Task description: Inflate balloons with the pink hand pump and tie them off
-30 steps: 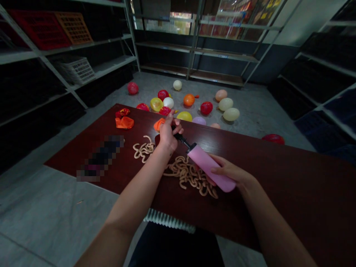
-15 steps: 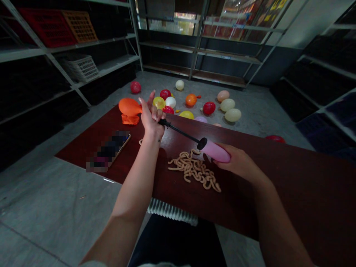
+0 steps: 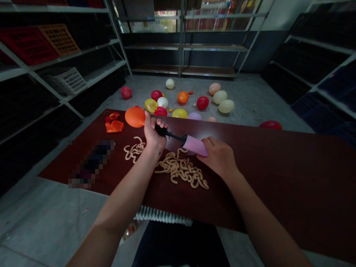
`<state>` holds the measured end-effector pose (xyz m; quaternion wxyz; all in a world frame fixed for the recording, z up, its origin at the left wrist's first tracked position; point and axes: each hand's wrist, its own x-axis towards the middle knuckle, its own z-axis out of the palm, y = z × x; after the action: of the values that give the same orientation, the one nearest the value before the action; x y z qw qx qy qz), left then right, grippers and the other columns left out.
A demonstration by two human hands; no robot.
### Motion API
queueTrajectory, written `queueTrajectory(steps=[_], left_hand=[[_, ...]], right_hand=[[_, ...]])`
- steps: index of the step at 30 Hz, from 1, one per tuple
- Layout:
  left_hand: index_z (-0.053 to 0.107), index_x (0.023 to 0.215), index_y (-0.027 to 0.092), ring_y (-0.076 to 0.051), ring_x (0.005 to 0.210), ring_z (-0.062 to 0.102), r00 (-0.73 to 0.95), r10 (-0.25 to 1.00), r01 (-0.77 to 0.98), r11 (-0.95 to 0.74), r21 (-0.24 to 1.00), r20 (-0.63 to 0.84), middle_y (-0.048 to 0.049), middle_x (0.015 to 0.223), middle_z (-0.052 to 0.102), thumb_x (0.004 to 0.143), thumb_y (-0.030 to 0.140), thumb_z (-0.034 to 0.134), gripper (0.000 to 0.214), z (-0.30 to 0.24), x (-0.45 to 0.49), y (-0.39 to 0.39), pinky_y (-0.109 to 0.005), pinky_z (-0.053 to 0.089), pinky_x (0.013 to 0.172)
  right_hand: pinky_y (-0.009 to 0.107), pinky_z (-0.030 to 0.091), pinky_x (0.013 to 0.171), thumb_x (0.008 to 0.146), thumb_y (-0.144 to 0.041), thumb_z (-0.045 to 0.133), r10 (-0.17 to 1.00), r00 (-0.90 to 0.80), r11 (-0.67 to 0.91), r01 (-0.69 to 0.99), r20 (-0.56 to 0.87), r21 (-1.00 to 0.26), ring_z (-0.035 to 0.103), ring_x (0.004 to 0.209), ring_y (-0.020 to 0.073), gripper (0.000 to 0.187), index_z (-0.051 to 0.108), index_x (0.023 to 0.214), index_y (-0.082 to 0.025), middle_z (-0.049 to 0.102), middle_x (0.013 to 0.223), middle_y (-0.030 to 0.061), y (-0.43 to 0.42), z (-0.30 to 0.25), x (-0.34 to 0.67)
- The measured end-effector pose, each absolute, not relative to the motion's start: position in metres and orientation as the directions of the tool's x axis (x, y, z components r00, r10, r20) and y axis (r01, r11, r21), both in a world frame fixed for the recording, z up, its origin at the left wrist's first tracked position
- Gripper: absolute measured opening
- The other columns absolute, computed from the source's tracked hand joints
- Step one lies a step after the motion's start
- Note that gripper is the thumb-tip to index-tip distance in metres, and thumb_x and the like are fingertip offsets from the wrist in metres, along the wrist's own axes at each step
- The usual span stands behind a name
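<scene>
My left hand (image 3: 153, 132) is closed around the black nozzle end of a pink hand pump (image 3: 194, 145), pinching the neck of a partly inflated orange balloon (image 3: 135, 116) that sticks out to the left. My right hand (image 3: 218, 155) grips the pump's pink barrel, with the black rod only a little way out. Both hands hover over the dark red table (image 3: 278, 163). Just below them lies a heap of beige uninflated balloons (image 3: 182, 170), with a smaller heap (image 3: 133, 150) to the left.
Limp orange (image 3: 114, 126) and red (image 3: 112, 117) balloons lie at the table's far left, near a blurred flat object (image 3: 91, 163). Several inflated balloons (image 3: 180, 100) are scattered on the floor beyond. Metal shelving (image 3: 55, 74) lines the left, back and right walls.
The pump rod was drawn far out half a second ago and is now pushed back in. The orange balloon has gone from limp to swollen. My left hand has closed fully.
</scene>
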<state>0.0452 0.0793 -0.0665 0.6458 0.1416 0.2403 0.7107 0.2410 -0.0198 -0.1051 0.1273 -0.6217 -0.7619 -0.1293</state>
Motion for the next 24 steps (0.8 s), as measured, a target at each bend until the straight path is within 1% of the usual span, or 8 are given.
queueTrajectory(steps=[4, 7, 10, 13, 16, 18, 21, 24], left_hand=[[0.016, 0.054, 0.019, -0.004, 0.035, 0.026, -0.011, 0.993, -0.835, 0.056, 0.548, -0.119, 0.0078, 0.042, 0.021, 0.1, 0.039, 0.054, 0.063, -0.075, 0.066, 0.068, -0.02, 0.035, 0.044], [0.014, 0.054, 0.019, -0.004, 0.034, 0.022, 0.011, 0.993, -0.832, 0.074, 0.55, -0.117, 0.0081, 0.041, 0.017, 0.1, 0.036, 0.053, 0.063, -0.079, 0.07, 0.065, -0.02, 0.031, 0.042], [0.016, 0.054, 0.019, -0.004, 0.033, 0.02, -0.031, 0.991, -0.842, 0.044, 0.538, -0.13, 0.0085, 0.04, 0.017, 0.101, 0.037, 0.051, 0.062, -0.079, 0.068, 0.067, -0.02, 0.026, 0.04], [0.019, 0.055, 0.019, -0.005, 0.033, 0.02, -0.086, 0.986, -0.83, 0.007, 0.558, -0.14, 0.0087, 0.04, 0.018, 0.102, 0.04, 0.047, 0.059, -0.076, 0.063, 0.072, -0.021, 0.024, 0.04], [0.021, 0.056, 0.019, -0.006, 0.033, 0.019, -0.148, 0.98, -0.809, -0.045, 0.585, -0.13, 0.0089, 0.04, 0.018, 0.102, 0.043, 0.046, 0.058, -0.072, 0.055, 0.078, -0.022, 0.024, 0.04], [0.021, 0.056, 0.019, -0.006, 0.033, 0.019, -0.194, 0.973, -0.81, -0.086, 0.581, -0.127, 0.009, 0.04, 0.018, 0.101, 0.045, 0.047, 0.058, -0.069, 0.048, 0.083, -0.022, 0.023, 0.04], [0.024, 0.056, 0.02, -0.006, 0.032, 0.019, -0.263, 0.954, -0.826, -0.146, 0.545, -0.143, 0.0089, 0.04, 0.019, 0.104, 0.039, 0.042, 0.055, -0.063, 0.034, 0.089, -0.022, 0.022, 0.04], [0.025, 0.057, 0.019, -0.006, 0.032, 0.02, -0.322, 0.935, -0.826, -0.203, 0.526, -0.145, 0.0086, 0.041, 0.02, 0.106, 0.033, 0.034, 0.052, -0.054, 0.018, 0.091, -0.022, 0.022, 0.04]], right_hand=[[0.033, 0.036, 0.066, 0.078, -0.036, 0.072, 0.916, -0.179, 0.185, 0.983, 0.359, 0.016, 0.062, 0.082, 0.0222, 0.027, 0.058, 0.094, -0.019, 0.067, 0.092, 0.0053, -0.023, -0.106, 0.235], [0.034, 0.035, 0.066, 0.078, -0.037, 0.072, 0.914, -0.175, 0.185, 0.983, 0.367, 0.007, 0.062, 0.081, 0.0224, 0.027, 0.057, 0.093, -0.02, 0.066, 0.091, 0.0044, -0.023, -0.107, 0.233], [0.033, 0.035, 0.066, 0.078, -0.037, 0.072, 0.909, -0.175, 0.189, 0.982, 0.378, 0.0, 0.062, 0.082, 0.0225, 0.027, 0.058, 0.093, -0.021, 0.067, 0.091, 0.0046, -0.022, -0.107, 0.232], [0.033, 0.035, 0.068, 0.08, -0.036, 0.07, 0.901, -0.169, 0.188, 0.982, 0.399, -0.01, 0.061, 0.085, 0.023, 0.024, 0.059, 0.095, -0.021, 0.068, 0.093, 0.0062, -0.018, -0.109, 0.23], [0.032, 0.035, 0.07, 0.083, -0.034, 0.068, 0.897, -0.176, 0.198, 0.98, 0.406, -0.012, 0.06, 0.087, 0.0232, 0.024, 0.06, 0.101, -0.021, 0.069, 0.095, 0.0072, -0.013, -0.113, 0.231], [0.032, 0.034, 0.07, 0.084, -0.031, 0.067, 0.896, -0.17, 0.189, 0.982, 0.41, -0.005, 0.06, 0.087, 0.0231, 0.026, 0.061, 0.106, -0.021, 0.07, 0.095, 0.007, -0.009, -0.116, 0.233], [0.033, 0.034, 0.071, 0.084, -0.03, 0.066, 0.893, -0.148, 0.15, 0.988, 0.424, 0.028, 0.06, 0.087, 0.024, 0.028, 0.062, 0.111, -0.021, 0.071, 0.096, 0.0074, -0.004, -0.118, 0.24], [0.035, 0.034, 0.075, 0.084, -0.033, 0.066, 0.892, -0.128, 0.107, 0.992, 0.434, 0.074, 0.06, 0.09, 0.0258, 0.032, 0.063, 0.114, -0.021, 0.072, 0.099, 0.0083, 0.001, -0.118, 0.249]])
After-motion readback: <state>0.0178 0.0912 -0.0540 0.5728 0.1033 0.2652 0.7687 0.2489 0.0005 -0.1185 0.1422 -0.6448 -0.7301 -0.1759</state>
